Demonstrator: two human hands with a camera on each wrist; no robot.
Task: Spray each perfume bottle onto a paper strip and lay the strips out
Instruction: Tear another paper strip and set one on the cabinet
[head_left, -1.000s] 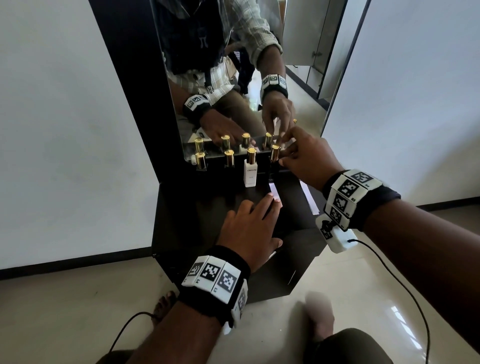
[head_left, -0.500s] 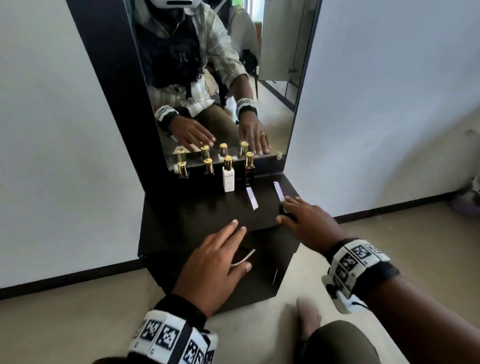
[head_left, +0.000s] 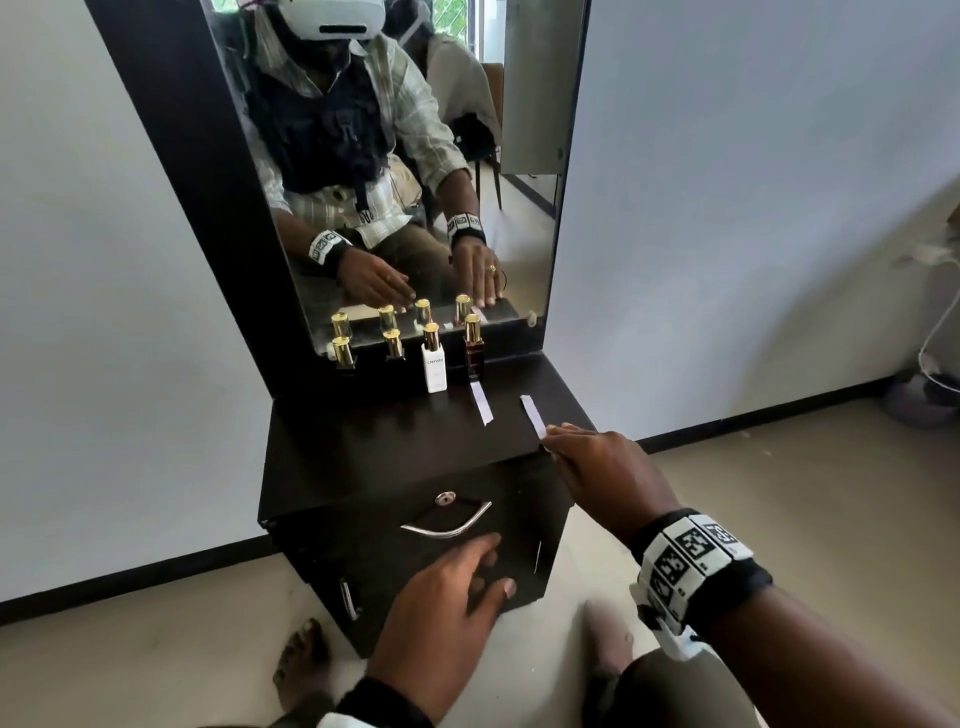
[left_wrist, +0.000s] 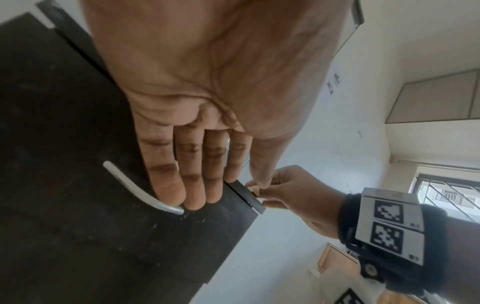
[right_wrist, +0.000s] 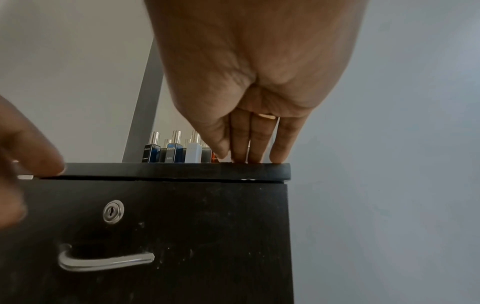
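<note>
Four gold-capped perfume bottles stand in a row against the mirror: two dark ones (head_left: 343, 354) (head_left: 393, 347), a white one (head_left: 434, 366) and a brown one (head_left: 473, 351). One white paper strip (head_left: 481, 404) lies in front of the brown bottle, a second strip (head_left: 533, 414) to its right. My right hand (head_left: 553, 440) lies with straight fingers (right_wrist: 261, 148) on that second strip's near end at the dresser top's front edge (right_wrist: 182, 170). My left hand (head_left: 493, 564) hangs empty before the drawer, its straight fingers (left_wrist: 194, 185) beside the metal handle (left_wrist: 135, 191).
The black dresser top (head_left: 374, 441) is narrow and backed by a tall mirror (head_left: 415, 156). Below it are a drawer front with a lock (head_left: 444, 499) and curved handle (head_left: 447, 525). White walls stand on both sides. My bare feet (head_left: 301, 670) are on the tiled floor.
My right hand left the bottle row and came down onto the right strip's near end. My left hand drew back off the top to the drawer front. The view pulled back.
</note>
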